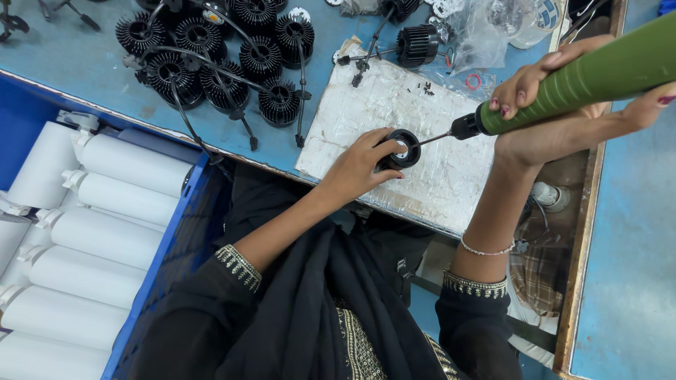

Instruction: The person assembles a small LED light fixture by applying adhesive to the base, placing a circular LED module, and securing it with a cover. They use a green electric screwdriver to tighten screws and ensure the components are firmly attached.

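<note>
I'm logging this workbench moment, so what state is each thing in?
left hand: gripping the black ring part
black ring part: flat on the white board, driver tip in its centre
right hand: wrapped around the green screwdriver
green screwdriver: tilted, tip down
white board: flat on the table
finned black housings: clustered, wired, untouched
white tubes: stacked in the blue crate

plastic bags: I see clear, crumpled plastic bags [486, 32] at the top of the blue table, just right of the black finned parts.
tape roll: a roll with a white-and-blue printed side [539, 17] lies beside the bags, near the wooden edge.
screens, signs: I see none.
</note>
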